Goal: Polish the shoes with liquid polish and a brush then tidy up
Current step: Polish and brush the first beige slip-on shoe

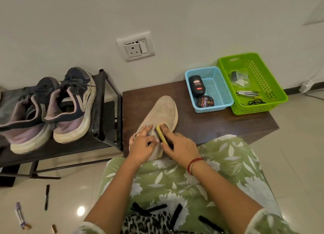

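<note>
Bench (219, 126) bears the beige shoe (163, 109), toe toward the wall, close in for working. Blue basket (201, 69) sits at the back corner, near but apart. Left hand (142, 147) curls round the shoe's heel end to steady it; right hand (180, 146) is closed on the yellow brush (161, 133), bristles against the upper, likely mid-stroke. Polish bottle (197, 86) lies in the basket, clear of the strokes.

Home interior: metal shoe rack (102, 111) with worn sneakers (70, 111), wall socket (135, 47), glossy tiled floor (298, 155).
</note>
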The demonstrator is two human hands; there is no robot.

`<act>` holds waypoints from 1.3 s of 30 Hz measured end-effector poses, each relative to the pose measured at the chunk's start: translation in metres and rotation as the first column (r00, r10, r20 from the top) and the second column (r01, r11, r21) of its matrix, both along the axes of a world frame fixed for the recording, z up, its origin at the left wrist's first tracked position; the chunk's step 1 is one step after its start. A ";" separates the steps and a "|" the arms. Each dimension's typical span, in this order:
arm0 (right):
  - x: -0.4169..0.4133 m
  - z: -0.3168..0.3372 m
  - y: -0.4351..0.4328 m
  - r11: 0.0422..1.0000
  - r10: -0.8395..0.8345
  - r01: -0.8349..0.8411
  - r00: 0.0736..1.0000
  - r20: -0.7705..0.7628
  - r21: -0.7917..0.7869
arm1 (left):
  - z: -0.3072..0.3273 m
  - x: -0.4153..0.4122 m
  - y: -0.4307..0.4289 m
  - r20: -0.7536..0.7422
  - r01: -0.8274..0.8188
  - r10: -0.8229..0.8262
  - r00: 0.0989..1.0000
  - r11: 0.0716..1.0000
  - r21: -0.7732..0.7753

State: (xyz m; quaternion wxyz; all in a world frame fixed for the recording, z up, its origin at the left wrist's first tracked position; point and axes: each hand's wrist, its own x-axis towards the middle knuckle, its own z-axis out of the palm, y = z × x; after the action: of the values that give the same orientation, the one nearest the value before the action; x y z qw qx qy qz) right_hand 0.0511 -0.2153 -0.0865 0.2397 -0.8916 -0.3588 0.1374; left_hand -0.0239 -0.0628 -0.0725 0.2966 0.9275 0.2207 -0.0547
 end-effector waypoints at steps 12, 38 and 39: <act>0.022 0.001 -0.009 0.958 -0.269 0.242 0.944 -0.191 -0.153 | -0.008 0.000 -0.003 0.009 0.044 -0.045 0.999 0.993 0.105; 0.008 -0.005 0.000 0.962 -0.274 0.252 0.890 -0.364 -0.107 | -0.008 0.007 0.010 0.222 -0.337 0.360 0.906 0.932 -0.138; 0.013 -0.004 -0.001 0.937 -0.347 0.335 0.864 -0.364 -0.100 | -0.008 0.007 0.010 0.229 -0.370 0.400 0.887 0.914 -0.163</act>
State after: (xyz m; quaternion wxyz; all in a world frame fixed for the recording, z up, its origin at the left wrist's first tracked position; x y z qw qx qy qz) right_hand 0.0637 -0.2160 -0.0905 0.3096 -0.9017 -0.1408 0.2669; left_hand -0.0170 -0.0529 -0.0809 0.3806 0.8456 0.3566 0.1138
